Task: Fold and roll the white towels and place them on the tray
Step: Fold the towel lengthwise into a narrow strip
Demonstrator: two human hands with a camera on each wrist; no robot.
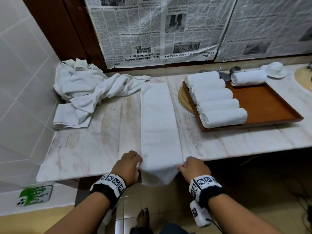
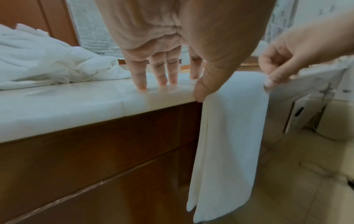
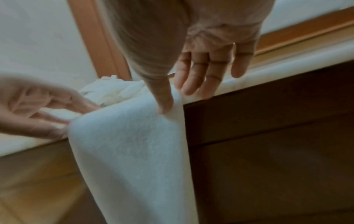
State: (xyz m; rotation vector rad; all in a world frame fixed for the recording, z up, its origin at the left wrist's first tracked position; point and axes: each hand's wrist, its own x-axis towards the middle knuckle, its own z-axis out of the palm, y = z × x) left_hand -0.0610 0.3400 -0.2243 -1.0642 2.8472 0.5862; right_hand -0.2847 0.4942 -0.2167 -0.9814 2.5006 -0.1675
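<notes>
Both hands are right at the near edge of the counter [image 1: 94, 149], so I'll start there: my left hand [image 1: 129, 163] has its thumb pinching the left side of the folded towel [image 1: 159, 125] where it bends over the edge, while its fingers [image 2: 140, 75] are spread flat on the marble. My right hand [image 1: 194, 168] does the same on the other side, thumb pressed into the cloth at the corner, fingers loose over the counter lip. So that's a thumb-side pinch on the towel with each hand, not a full fist. That towel is folded into a long narrow strip, running from the counter's near edge straight back toward the newspaper-covered wall [image 1: 152, 31], with its near end hanging down over the cabinet front. Right of the strip, the wooden tray [image 1: 270, 107] already holds five rolled towels [image 1: 217, 97] in a row, plus a sixth roll [image 1: 248, 78] lying crosswise at the tray's far end. Left of the strip, back in the corner, sits a heap of unfolded towels [image 1: 87, 88]. My read: folding on this one looks finished, rolling hasn't started, and judging by that heap there are several more to go, so we're maybe past halfway.
</notes>
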